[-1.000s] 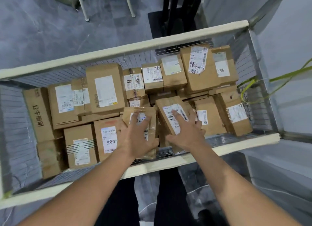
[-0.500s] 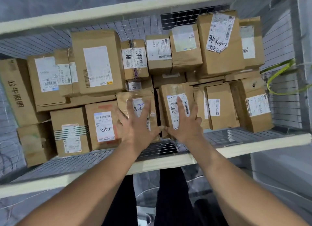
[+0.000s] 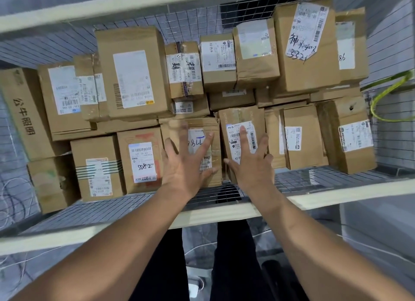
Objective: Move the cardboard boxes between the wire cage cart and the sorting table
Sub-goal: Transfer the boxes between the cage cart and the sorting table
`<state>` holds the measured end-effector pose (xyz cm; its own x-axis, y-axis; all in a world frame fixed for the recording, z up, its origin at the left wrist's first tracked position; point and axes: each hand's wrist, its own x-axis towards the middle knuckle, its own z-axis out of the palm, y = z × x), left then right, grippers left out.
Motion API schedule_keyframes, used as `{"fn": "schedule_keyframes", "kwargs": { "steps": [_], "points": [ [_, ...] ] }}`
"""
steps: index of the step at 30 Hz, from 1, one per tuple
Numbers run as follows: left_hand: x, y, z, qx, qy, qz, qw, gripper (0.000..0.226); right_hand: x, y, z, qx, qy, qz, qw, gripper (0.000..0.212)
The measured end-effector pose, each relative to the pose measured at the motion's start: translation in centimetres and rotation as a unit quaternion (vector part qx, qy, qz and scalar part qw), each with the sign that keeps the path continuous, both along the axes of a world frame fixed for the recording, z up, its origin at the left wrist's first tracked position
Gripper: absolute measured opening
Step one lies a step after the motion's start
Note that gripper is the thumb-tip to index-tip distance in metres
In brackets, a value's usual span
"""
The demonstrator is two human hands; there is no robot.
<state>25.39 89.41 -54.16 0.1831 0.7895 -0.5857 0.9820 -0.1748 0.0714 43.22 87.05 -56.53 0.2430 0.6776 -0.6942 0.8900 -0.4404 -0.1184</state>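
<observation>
Left hand point(image 3: 186, 163) and right hand point(image 3: 249, 165) are spread flat and grip nothing inside the wire cage cart point(image 3: 336, 195). Each rests on, or just above, its own cardboard box: a taped box point(image 3: 210, 125) under the left, a labelled box point(image 3: 238, 116) under the right. This looks like the start of a pick, so the fingers must next curl round the box edges and lift clear of the near rail.
</observation>
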Motion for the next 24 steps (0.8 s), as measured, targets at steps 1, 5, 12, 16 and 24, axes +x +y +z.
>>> {"fn": "schedule_keyframes", "kwargs": {
  "steps": [1, 5, 12, 16, 24],
  "points": [
    [0.0, -0.1, -0.2, 0.011, 0.007, -0.003, 1.000, 0.089, 0.1, 0.0, -0.1, 0.004, 0.001, -0.002, 1.000, 0.098],
    [0.8, -0.3, -0.8, 0.047, 0.055, -0.032, 0.997, 0.090, -0.1, 0.0, -0.4, -0.007, 0.002, -0.005, 1.000, 0.094],
    [1.6, 1.1, 1.0, 0.042, 0.023, -0.077, 0.996, 0.088, -0.6, 0.7, 0.5, -0.011, 0.003, -0.028, 1.000, 0.078],
    [0.3, 1.2, 2.2, 0.040, -0.045, -0.088, 0.994, 0.078, -1.1, 0.5, 2.3, 0.045, -0.023, 0.001, 0.999, 0.070],
    [-1.3, 2.5, 9.9, 0.046, -0.082, -0.187, 0.978, 0.066, -3.2, -0.3, 10.3, 0.141, 0.020, -0.011, 0.990, 0.057]
  ]
}}
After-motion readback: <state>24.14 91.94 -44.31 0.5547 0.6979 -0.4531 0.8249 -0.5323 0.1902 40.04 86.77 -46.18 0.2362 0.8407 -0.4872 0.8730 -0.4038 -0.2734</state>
